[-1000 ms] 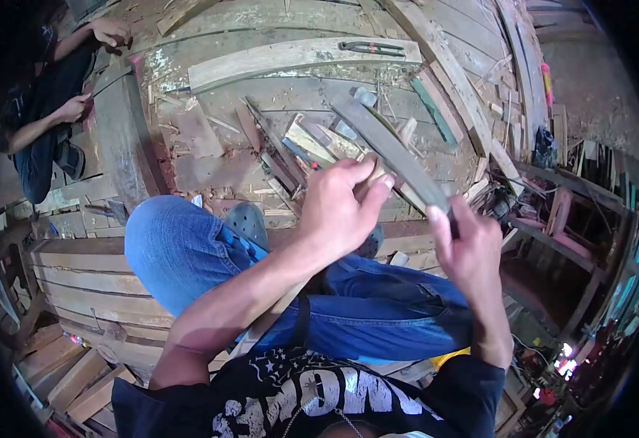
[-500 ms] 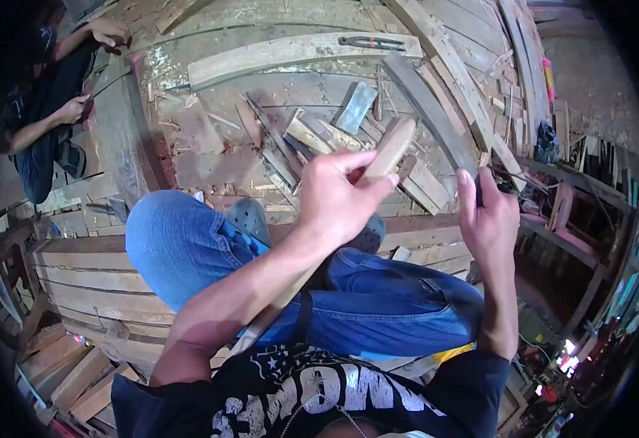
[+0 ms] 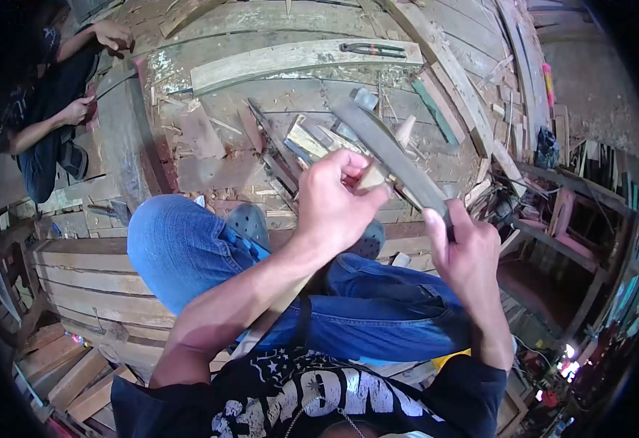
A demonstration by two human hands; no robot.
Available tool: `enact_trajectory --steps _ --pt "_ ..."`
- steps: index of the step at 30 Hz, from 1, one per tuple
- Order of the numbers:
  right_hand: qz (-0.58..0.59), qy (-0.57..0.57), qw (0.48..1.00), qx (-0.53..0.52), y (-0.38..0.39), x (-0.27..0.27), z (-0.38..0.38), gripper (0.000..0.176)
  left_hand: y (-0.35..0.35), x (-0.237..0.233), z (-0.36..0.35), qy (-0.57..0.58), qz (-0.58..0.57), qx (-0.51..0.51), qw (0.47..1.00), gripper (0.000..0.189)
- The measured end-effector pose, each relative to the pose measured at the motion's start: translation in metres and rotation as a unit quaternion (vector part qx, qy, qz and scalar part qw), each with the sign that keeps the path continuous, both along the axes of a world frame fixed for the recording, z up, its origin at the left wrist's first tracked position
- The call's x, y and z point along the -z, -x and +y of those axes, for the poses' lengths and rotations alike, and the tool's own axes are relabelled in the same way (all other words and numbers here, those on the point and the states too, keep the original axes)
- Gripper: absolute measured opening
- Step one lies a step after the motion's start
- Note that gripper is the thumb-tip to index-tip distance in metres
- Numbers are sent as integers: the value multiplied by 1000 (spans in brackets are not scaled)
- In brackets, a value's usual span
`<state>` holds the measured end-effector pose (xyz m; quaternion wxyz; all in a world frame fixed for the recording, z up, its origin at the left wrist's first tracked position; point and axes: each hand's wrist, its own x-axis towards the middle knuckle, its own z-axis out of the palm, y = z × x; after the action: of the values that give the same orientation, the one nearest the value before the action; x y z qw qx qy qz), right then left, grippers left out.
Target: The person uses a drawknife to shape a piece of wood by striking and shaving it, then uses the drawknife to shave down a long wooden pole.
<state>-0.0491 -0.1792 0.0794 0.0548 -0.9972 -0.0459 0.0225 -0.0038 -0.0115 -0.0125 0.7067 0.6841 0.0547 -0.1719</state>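
Swung inward and to the left since the earlier frame, the long blade (image 3: 392, 155) now lies across the wooden stick (image 3: 370, 177), where before it stood clear over to the right; the left hand (image 3: 340, 197) has scarcely shifted. From where I stand, that left hand is closed round the stick, out beyond the lap (image 3: 378, 317), and the right hand (image 3: 467, 237) grips the blade's near end, hiding whatever handle it has. I can't tell whether edge and wood touch.

To work it well, I'd say, keep the left wrist firm and the fingers behind the edge, and lay the blade at a shallow slant, with light, even strokes toward the free tip.

The stick's long axis runs away from the person and to their right, what seems its tip showing past the blade. The blade slants the other way, from the right hand outward to the left, so the two cross above the littered plank floor (image 3: 312, 91).
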Motion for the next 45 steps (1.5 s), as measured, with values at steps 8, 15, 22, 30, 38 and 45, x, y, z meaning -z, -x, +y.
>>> enact_trajectory --steps 8,15,22,30,38,45 --pt "34 41 998 46 -9 8 -17 34 5 9 2 -19 2 3 1000 21" --pt "9 40 997 63 -10 2 -12 34 5 1 0 -27 -17 -18 999 23" --pt "-7 56 994 95 -21 6 -23 34 4 -9 2 -19 -17 -8 1000 24" --pt "-15 -61 981 186 -19 6 -38 29 2 -28 14 87 -85 56 991 26" --pt "41 -575 804 145 -23 -47 -13 28 0 -51 31 204 -150 170 952 27" --pt "83 -619 776 91 -32 -55 -3 21 -5 -63 40 184 -127 253 941 30"
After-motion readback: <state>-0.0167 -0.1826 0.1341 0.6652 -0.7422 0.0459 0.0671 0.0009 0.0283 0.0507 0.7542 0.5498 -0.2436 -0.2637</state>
